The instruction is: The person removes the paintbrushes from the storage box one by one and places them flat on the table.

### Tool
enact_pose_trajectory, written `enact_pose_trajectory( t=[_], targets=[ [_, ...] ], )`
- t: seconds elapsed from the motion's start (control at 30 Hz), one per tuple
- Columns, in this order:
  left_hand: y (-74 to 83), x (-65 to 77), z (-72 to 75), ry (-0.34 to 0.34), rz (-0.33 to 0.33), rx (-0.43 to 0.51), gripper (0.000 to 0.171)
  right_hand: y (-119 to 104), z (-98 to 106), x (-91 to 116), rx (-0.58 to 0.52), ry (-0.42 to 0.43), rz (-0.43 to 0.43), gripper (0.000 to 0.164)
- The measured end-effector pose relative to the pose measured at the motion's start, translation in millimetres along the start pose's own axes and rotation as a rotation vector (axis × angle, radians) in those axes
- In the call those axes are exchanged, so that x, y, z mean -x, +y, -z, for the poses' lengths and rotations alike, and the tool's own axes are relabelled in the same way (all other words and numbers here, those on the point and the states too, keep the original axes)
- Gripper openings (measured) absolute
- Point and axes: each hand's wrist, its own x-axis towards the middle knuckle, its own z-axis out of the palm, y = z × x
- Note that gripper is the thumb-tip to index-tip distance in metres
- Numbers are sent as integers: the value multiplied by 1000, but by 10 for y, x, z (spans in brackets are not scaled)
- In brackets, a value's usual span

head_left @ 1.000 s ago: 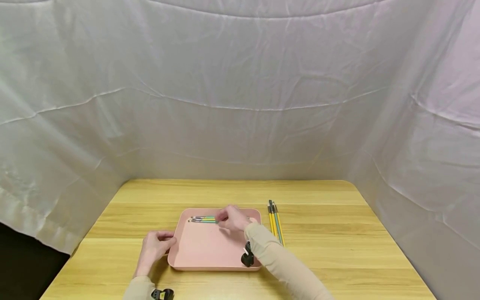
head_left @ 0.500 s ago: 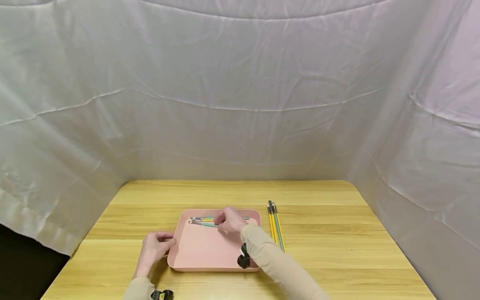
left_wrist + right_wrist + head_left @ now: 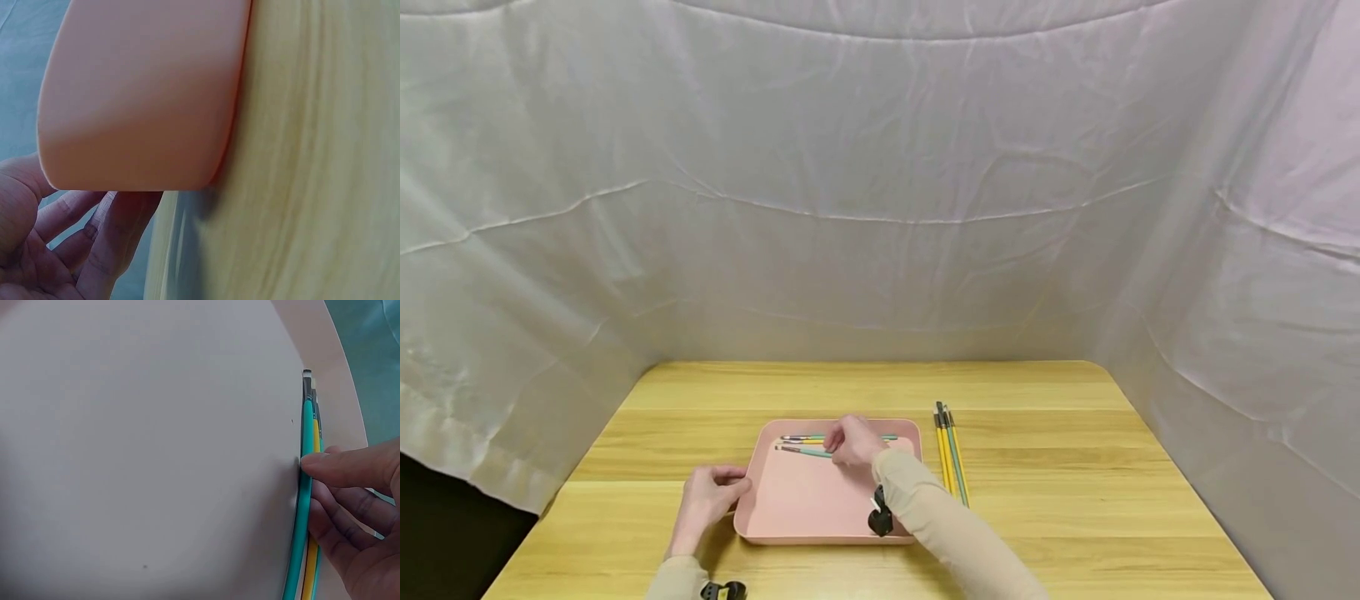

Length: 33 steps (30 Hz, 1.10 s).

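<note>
A pink rectangular tray (image 3: 812, 500) lies on the wooden table. My left hand (image 3: 709, 500) holds the tray's left side, thumb at the rim; the left wrist view shows fingers (image 3: 115, 244) behind the tray's edge. Inside the tray, near its far side, lie a few thin paintbrushes, among them a yellow one (image 3: 316, 434) and a teal one at the back (image 3: 887, 437). My right hand (image 3: 853, 442) pinches the nearest teal paintbrush (image 3: 305, 440) between thumb and fingers, at mid-handle. That brush points left, angled slightly away from the others. The hand covers their middles.
Right of the tray, several more paintbrushes with yellow and teal handles (image 3: 951, 454) lie side by side on the table (image 3: 1075, 483), bristles toward the back. A pale grey curtain (image 3: 880, 275) hangs behind and at both sides.
My right hand has shifted slightly left, and the teal paintbrush it pinches has come apart from the row, its handle nearer me. The left hand stays at the tray's side.
</note>
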Motion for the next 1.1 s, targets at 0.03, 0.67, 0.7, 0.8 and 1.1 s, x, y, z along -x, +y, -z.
enact_pose_trajectory(
  t=[0.03,0.67,0.7,0.8,1.1],
  targets=[
    [0,0,2,-3,1,1,29,0,-1,-2,1,0,-4,15],
    [-2,-5,3,-14,-4,13,29,-3,-29,-22,34,5,10,10],
    [-4,-3,4,-13,-3,11,29,0,-31,-23,37,2,12,10],
    [-10,-1,5,-13,-2,5,30,7,-36,-25,56,-3,20,10],
    [-15,-6,6,-12,-2,0,30,17,-22,-32,79,-18,36,11]
  ],
)
